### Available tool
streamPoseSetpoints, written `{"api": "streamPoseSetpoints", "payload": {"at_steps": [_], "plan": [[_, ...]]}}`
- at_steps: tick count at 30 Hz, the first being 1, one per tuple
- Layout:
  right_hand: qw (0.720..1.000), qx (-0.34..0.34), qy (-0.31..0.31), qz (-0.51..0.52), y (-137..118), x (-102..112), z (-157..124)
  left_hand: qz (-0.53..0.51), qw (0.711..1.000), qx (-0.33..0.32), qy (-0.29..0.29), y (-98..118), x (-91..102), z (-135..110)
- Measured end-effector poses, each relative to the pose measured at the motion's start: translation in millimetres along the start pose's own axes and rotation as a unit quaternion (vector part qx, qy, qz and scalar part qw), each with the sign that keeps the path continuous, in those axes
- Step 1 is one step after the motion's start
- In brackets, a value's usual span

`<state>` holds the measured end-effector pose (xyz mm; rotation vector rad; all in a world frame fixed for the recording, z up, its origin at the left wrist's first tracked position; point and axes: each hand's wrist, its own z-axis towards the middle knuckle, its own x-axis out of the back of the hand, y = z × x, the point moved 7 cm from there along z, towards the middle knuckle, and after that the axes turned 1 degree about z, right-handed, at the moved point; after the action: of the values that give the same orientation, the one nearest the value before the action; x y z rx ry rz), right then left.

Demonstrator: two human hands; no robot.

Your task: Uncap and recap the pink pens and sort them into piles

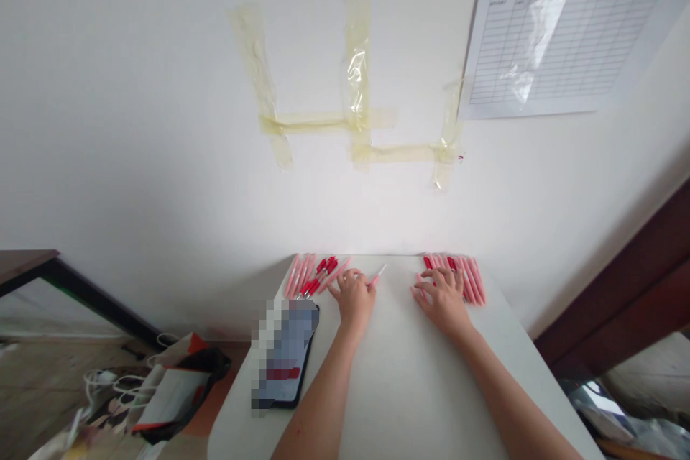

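White table [404, 366], pink pens [335, 276] beside left fingers [349, 274], also beside right fingers [442, 275]

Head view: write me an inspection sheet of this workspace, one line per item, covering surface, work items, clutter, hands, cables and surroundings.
Surface: white table, pushed up to or near the wall.
Work items: pink pens and red pens at the far left; a mixed pen group at the far right.
Clutter: phone on the table's left side, partly pixelated; assorted items on the floor, lower left.
Hands: left hand at a pink-and-white pen, grip unclear; right hand over the right group, grip unclear.
Cables: white cables, loose among the floor items.
Surroundings: white wall with yellowish tape and a printed sheet.
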<state>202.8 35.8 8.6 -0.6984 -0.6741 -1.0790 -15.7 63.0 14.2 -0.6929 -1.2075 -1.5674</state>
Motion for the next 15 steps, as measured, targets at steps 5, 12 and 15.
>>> {"api": "streamPoseSetpoints", "payload": {"at_steps": [5,12,15], "plan": [[1.0,0.006,-0.003,-0.007,-6.2,-1.4,-0.5,0.0,1.0,-0.007,-0.006,3.1,-2.8,-1.4],[1.0,0.01,-0.017,-0.003,-7.3,-6.3,-1.3,-0.004,1.0,-0.001,-0.024,2.2,-7.6,-1.9],[1.0,0.009,-0.024,-0.003,-4.9,-5.6,-1.3,-0.005,0.999,0.0,-0.031,2.3,-8.0,-2.0]]}}
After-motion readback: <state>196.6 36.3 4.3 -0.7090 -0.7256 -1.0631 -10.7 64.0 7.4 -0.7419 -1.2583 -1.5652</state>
